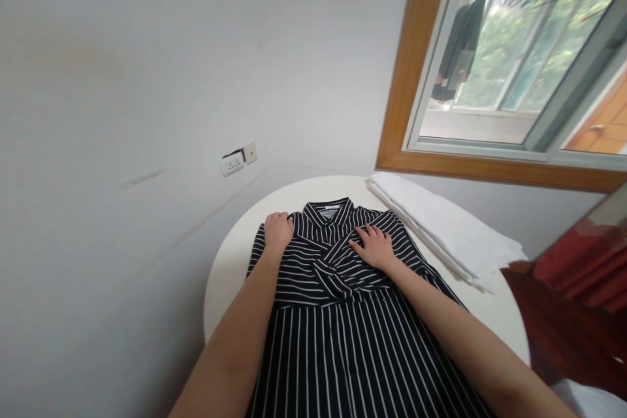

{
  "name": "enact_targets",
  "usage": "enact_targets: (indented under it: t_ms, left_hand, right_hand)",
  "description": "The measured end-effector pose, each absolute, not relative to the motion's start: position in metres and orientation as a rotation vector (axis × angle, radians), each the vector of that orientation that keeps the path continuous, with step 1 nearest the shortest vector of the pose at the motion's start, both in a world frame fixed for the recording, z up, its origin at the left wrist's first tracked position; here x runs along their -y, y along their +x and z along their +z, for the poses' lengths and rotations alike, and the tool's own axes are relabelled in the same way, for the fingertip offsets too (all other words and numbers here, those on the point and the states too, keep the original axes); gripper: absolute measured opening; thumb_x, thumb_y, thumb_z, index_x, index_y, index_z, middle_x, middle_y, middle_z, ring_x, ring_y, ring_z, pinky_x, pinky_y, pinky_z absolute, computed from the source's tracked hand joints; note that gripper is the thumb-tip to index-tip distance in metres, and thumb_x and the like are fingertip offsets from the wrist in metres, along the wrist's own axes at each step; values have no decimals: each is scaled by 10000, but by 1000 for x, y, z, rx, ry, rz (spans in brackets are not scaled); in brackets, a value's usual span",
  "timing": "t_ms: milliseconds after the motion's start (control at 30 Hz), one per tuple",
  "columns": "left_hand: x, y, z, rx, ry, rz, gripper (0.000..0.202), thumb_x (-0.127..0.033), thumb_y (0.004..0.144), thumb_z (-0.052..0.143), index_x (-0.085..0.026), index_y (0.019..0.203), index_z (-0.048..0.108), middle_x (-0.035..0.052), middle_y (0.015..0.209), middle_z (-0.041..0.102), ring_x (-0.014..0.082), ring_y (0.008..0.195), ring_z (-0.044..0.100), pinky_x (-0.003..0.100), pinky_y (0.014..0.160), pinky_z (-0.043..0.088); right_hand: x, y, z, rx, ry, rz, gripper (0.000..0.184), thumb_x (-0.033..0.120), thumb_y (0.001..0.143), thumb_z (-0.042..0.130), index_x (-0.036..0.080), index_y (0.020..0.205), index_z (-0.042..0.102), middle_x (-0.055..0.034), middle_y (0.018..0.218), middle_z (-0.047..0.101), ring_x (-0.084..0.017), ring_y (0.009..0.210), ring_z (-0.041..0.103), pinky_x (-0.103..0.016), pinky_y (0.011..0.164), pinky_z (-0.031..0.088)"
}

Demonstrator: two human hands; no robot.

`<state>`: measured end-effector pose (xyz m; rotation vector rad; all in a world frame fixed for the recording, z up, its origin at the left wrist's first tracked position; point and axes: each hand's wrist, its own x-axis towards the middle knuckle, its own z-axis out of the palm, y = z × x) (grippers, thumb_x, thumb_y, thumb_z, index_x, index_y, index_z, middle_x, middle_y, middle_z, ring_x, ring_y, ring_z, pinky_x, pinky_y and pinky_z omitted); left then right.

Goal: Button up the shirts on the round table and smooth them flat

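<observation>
A black shirt dress [337,346] with white stripes lies front up, its collar [327,212] toward the wall and its lower part running out of view at the bottom. Its sleeves are folded across the chest, one cuff [333,281] near the middle. At the left shoulder edge, my left hand [279,232] has its fingers curled together on the fabric; the fingertips are partly hidden. My right hand [375,247] rests flat on the folded sleeve at the right of the chest, fingers spread.
Under the dress is a round white table [228,274] close to the wall. Folded white cloth [441,222] lies along its back right edge. A socket [232,164] is on the wall, and a wood-framed window [399,98] is at the right. Red fabric [582,261] hangs beyond the table.
</observation>
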<state>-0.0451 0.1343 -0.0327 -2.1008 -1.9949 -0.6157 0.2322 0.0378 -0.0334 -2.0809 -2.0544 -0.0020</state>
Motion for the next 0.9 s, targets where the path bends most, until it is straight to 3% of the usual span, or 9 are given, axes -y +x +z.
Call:
enact_targets:
  t_ms: [100,300,400,600,700,800,900]
  left_hand:
    - [-139,-48,-37,1972,-2100,-637,343,-344,895,381,-162,1058,622,141,1082,610,274,1077,496,383,958,356]
    - [-146,-46,-37,1916,-2080,-687,267,-370,871,458,-182,989,606,112,1041,604,275,1062,486,378,936,370]
    - [-153,-44,-36,1901,-2086,-698,207,-342,851,496,-181,949,582,101,997,602,269,1025,496,373,909,385]
    - [-163,-41,-32,1837,-2148,-673,149,-257,832,480,-180,927,565,94,933,617,257,948,528,361,841,407]
    - [-163,-41,-29,1915,-2145,-662,219,-309,836,461,-186,971,582,95,922,642,273,933,552,386,802,416]
    - [-161,-38,-24,2031,-2107,-670,386,-473,864,389,-194,994,622,108,958,668,308,962,567,432,796,415]
    - [-161,-33,-19,2084,-2116,-646,547,-599,860,305,-202,929,675,120,957,689,329,981,575,465,815,401]
  right_hand:
    - [-60,252,-20,1995,-2023,-139,552,585,897,332,281,1341,455,-87,1380,463,-300,1225,399,-479,977,303]
    - [-114,291,-28,1889,-2027,-299,396,323,929,393,138,1244,545,-128,1216,563,-259,1114,464,-351,941,337]
    - [-129,295,-42,1907,-2002,-301,413,358,936,389,118,1230,555,-138,1144,581,-255,1071,482,-339,913,347]
    - [-137,291,-46,1902,-1967,-400,421,522,899,418,211,1071,645,-113,1011,570,-276,1012,468,-369,848,350]
    - [-137,293,-43,1925,-1943,-373,353,499,879,471,227,1018,647,-96,1009,576,-270,1001,473,-362,826,350]
    - [-138,292,-38,1960,-1904,-317,267,418,871,496,221,985,635,-82,1024,601,-259,1010,490,-358,838,342]
    - [-139,284,-30,1927,-1943,-217,307,426,880,457,215,1037,615,-84,987,643,-257,1000,528,-374,849,339]
